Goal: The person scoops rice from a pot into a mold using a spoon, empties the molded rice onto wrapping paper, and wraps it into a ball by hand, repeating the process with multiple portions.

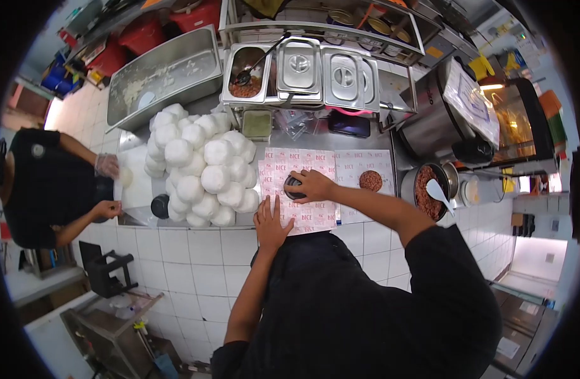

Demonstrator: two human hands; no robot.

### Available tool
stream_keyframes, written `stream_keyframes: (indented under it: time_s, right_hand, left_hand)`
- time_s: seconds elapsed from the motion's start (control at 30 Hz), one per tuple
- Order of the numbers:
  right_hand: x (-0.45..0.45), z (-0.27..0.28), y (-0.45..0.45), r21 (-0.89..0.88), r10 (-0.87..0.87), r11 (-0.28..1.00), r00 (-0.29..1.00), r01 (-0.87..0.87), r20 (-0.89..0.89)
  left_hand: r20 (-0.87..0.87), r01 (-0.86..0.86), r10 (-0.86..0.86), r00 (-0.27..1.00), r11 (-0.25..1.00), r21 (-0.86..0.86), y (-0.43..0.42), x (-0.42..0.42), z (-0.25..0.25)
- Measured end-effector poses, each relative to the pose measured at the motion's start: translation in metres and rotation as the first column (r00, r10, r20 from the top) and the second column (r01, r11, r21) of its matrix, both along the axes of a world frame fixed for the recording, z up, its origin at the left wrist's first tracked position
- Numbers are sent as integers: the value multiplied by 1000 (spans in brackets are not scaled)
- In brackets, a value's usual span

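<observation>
Two bare hands work over pink-printed paper [278, 165] at the near edge of the steel counter [239, 219]. The left hand [273, 225] lies flat on it with fingers spread wide, and nothing shows in its grasp. The right hand [313, 187] is curled over the top of a black round object [293, 186], fingers closed around its side; the object sits on the paper, just ahead of the left fingertips (what lies beneath it is hidden).

Just to the right, a flat round patty [370, 181] of reddish-brown mince rests on another printed sheet [381, 161]. Past that stands a round pan [406, 186] of similar mince, a white spoon [437, 191] lying in it. To the left rises a heap of white rounded bundles [216, 179], with a dark round item [160, 206] touching its outer side.

Beyond the heap, at the counter's left end, a co-worker [47, 183] in a dark shirt has one gloved hand [107, 165] near a pale disc [126, 177].

Farther back are a green-filled container [257, 124], lidded steel containers [345, 79], an uncovered one with a dark ladle [244, 78] in it, and a long steel tray [131, 108]. Red tubs [141, 35] stand behind.
</observation>
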State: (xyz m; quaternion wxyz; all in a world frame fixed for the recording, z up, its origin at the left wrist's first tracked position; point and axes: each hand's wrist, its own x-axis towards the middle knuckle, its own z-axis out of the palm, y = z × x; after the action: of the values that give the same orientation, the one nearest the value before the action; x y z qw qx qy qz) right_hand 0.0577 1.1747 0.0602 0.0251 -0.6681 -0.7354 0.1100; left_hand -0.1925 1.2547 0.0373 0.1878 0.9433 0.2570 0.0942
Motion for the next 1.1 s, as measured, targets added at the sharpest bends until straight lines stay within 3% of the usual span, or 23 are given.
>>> stream_keyframes:
  time_s: [0.07, 0.1, 0.2, 0.27, 0.4, 0.5, 0.53, 0.57, 0.6, 0.67, 0.73, 0.8, 0.87, 0.93, 1.07, 1.1]
  right_hand:
    - [17, 1, 5, 17, 157, 987, 987, -158, 18]
    - [21, 3, 6, -69, 179, 982, 984, -178, 10]
    - [29, 3, 9, -90, 257, 964, 965, -252, 49]
    - [23, -10, 7, -29, 214, 977, 972, -212, 98]
    - [1, 35, -2, -27, -25, 999, 994, 28, 102]
    - [2, 79, -13, 28, -311, 949, 948, 313, -69]
    - [7, 90, -21, 33, -405, 910, 904, 413, -137]
    - [16, 101, -31, -39, -528, 835, 778, 549, -340]
    - [22, 102, -45, 33, -574, 739, 656, 672, -490]
    - [60, 89, -82, 119, -596, 595, 535, 795, -599]
    - [102, 86, -132, 66, -748, 470, 437, 880, -499]
    - [146, 92, -179, -17, -895, 423, 415, 906, -163]
    - [176, 80, -210, -47, -923, 366, 369, 929, 104]
    - [208, 60, -231, -124, -900, 386, 403, 914, 169]
    - [239, 32, -246, -187, -733, 540, 568, 821, 375]
    - [243, 24, -244, -199, -720, 550, 581, 811, 380]
  left_hand:
    - [5, -3, 3, 1000, 1000, 16, 2, 0, -3]
    - [4, -2, 2, 1000, 1000, 26, 0, -1, -3]
    - [-16, 18, -17, 1000, 999, 34, -1, -5, -4]
    - [-3, 15, -15, 1000, 999, 31, -1, -3, -2]
    - [-4, 17, -17, 1000, 999, 34, -3, -3, -3]
    - [-32, 18, -17, 999, 999, 45, -3, -5, -6]
    - [-42, 25, -23, 999, 999, 45, -3, -3, -6]
    - [-76, 32, -28, 997, 998, 47, -3, -3, -2]
    - [-80, 52, -46, 996, 996, 66, -2, -4, -6]
    - [-92, 72, -62, 994, 991, 113, 3, -9, -12]
    - [-127, 106, -91, 988, 988, 114, 6, -12, -12]
    - [-158, 122, -99, 982, 982, 143, 6, -14, -17]
    - [-208, 118, -88, 974, 984, 137, 3, -14, -15]
    - [-265, 97, -61, 962, 988, 123, 0, -8, -9]
    - [-148, -187, 176, 973, 981, -59, -31, 29, 38]
    - [69, -129, 131, 989, 991, -35, -46, 47, 45]
